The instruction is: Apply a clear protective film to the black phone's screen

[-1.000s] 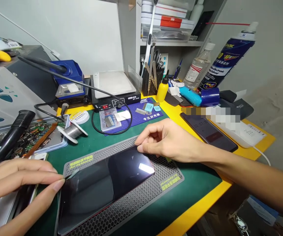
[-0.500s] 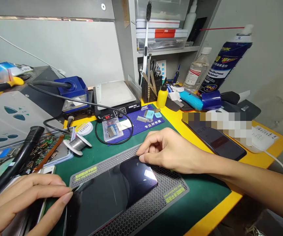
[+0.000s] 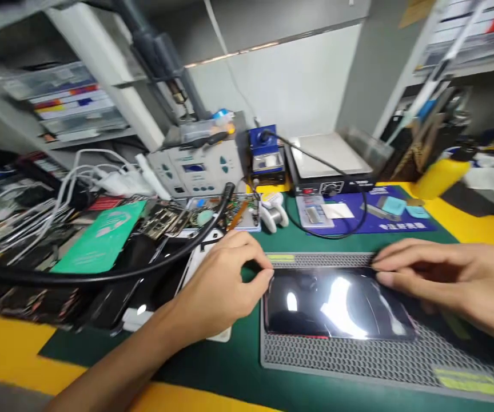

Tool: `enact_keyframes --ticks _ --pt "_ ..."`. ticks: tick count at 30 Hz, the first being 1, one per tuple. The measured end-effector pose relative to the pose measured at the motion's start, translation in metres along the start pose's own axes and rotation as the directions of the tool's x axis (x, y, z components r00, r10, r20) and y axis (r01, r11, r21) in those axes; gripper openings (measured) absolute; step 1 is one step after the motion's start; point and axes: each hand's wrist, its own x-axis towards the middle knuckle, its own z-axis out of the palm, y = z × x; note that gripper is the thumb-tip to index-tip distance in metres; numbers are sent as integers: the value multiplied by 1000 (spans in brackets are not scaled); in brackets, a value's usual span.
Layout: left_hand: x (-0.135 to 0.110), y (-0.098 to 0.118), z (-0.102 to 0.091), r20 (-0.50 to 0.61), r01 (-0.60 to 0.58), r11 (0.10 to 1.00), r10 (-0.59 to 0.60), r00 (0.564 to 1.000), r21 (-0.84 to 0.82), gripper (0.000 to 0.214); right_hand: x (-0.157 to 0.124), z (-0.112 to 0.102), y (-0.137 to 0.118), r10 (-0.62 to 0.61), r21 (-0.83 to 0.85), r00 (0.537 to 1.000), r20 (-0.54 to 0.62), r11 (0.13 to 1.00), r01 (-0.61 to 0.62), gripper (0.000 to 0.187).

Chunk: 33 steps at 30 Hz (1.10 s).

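Observation:
A dark, glossy phone point(image 3: 307, 320) lies flat on a grey honeycomb anti-slip pad point(image 3: 341, 350), its surface full of bright reflections. A thin film seems to cover its face, and a curved line shows near its right end. At the phone's upper left corner, my left hand point(image 3: 230, 280) pinches the film's edge between thumb and forefinger. My right hand point(image 3: 444, 280) is closed at the upper right corner, thumb below the fingers, also at the film's edge. The fingertips hide exactly what is gripped there.
A black hose point(image 3: 152, 272) curves beside my left arm. Phones and circuit boards point(image 3: 161, 220) crowd the left, with a green card point(image 3: 101, 237). Behind the pad are a solder spool point(image 3: 274, 214), a heating plate point(image 3: 328, 157) and a purple mat point(image 3: 375, 223). A yellow bottle point(image 3: 442, 174) stands right.
The view has swung left, bringing in the shelves and phone parts. The phone appears turned more square to me. Both hands stay closed at its upper corners; the left corner's lifted edge no longer shows clearly.

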Motion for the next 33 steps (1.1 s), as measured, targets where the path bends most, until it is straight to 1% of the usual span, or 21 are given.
enact_keyframes --ticks 1,3,4,6,8,11,13,17,20,23,27,29,33 --pt "-1 -1 0 2 15 1000 -15 1000 -6 11 1 0 3 58 -14 998 21 998 -58 9" --pt "-2 -3 -1 8 35 999 -34 999 -28 10 2 1 7 125 -34 992 25 992 -124 8" --pt "-3 -4 -1 11 43 998 -43 999 -40 10 2 2 9 120 -36 993 6 992 -120 7" --pt "-4 -4 -1 16 53 996 -52 999 -66 11 2 4 10 72 -41 996 -49 996 -74 5" --pt "-4 -4 -1 20 56 995 -54 998 -86 10 0 7 7 31 -58 994 -102 998 -37 4" --pt "-3 -6 -1 21 51 993 -49 999 -104 11 -2 10 -2 31 -82 991 -134 996 -43 10" --pt "-4 -6 -1 20 53 992 -51 999 -111 11 -3 11 -6 46 -79 991 -123 995 -56 11" --pt "-5 -7 0 19 57 991 -55 998 -119 12 -4 10 -6 110 -31 988 -110 993 -114 4" --pt "-5 -7 0 17 59 991 -57 998 -119 12 -6 11 -6 130 -20 984 -119 991 -134 10" --pt "-4 -6 0 20 58 992 -56 998 -114 12 -7 11 -10 130 -31 987 -97 990 -134 19" --pt "-2 -5 0 19 55 992 -53 998 -115 12 -6 8 -17 117 -72 991 -72 990 -122 22" --pt "-2 -5 0 15 48 992 -46 999 -118 12 -5 5 -19 142 -88 988 -55 985 -146 22" --pt "-2 -4 -1 1 43 993 -43 999 -112 12 -4 1 -18 191 -96 981 25 977 -188 21"
